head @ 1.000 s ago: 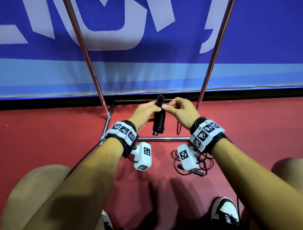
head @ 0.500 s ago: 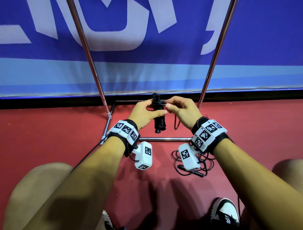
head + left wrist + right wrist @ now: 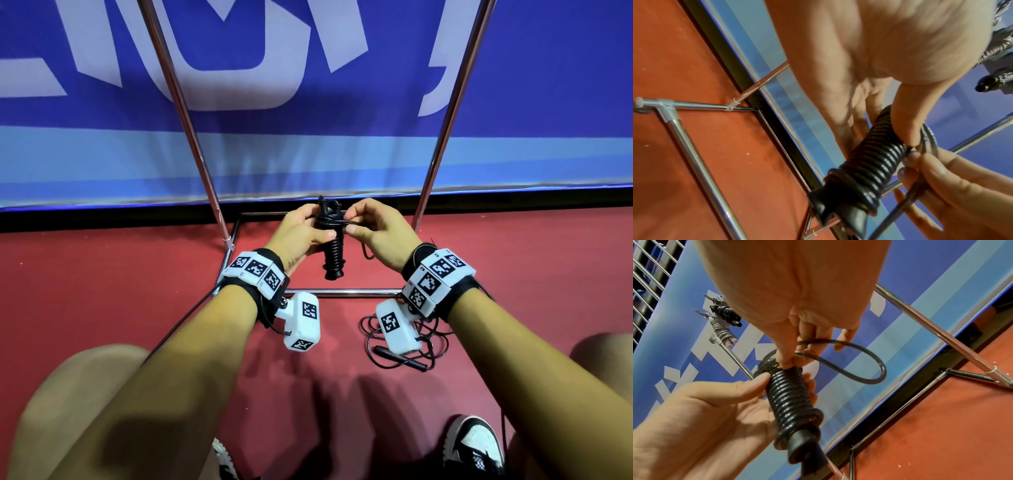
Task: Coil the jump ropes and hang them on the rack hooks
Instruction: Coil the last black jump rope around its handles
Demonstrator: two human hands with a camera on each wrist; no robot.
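Note:
A black jump rope [image 3: 334, 253], wound in tight coils round its handles, hangs upright between my hands above the rack's base. My left hand [image 3: 320, 228] grips the bundle near its top, thumb in front, as the left wrist view shows [image 3: 869, 168]. My right hand [image 3: 349, 226] pinches the free cord at the top of the coils; a loose loop [image 3: 869, 366] of it curves out to the right. A second black jump rope [image 3: 404, 356] lies loose on the red floor under my right wrist.
Two slanted chrome rack poles [image 3: 185, 113] [image 3: 448, 113] rise from a chrome base bar [image 3: 356, 293] against a blue banner wall. In the right wrist view two coiled ropes [image 3: 725, 313] [image 3: 721, 331] hang on hooks high on the rack. A shoe [image 3: 472, 445] stands near the bottom edge.
Both hands have lifted the bundle slightly. The right hand has drawn the free cord across the top of the coils.

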